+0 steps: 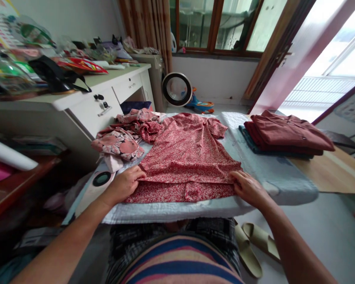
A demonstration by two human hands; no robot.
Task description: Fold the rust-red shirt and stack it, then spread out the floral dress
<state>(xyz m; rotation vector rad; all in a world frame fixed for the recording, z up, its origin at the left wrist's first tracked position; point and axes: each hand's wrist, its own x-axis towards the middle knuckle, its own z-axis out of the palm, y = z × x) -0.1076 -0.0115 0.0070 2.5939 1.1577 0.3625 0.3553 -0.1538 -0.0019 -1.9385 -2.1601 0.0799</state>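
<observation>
A red floral dress (189,152) lies flat on the padded grey-blue board (272,173) in front of me, neckline away, hem folded up near me. My left hand (126,184) pinches the fold at the dress's left lower corner. At the right lower corner my right hand (247,187) grips the same fold. Both hands are closed on the fabric.
A crumpled floral garment (121,138) lies at the board's left. Folded dark red clothes (286,134) are stacked at the right on a blue one. A cluttered white desk (85,98) stands left, a round fan (177,89) behind, slippers (254,244) on the floor.
</observation>
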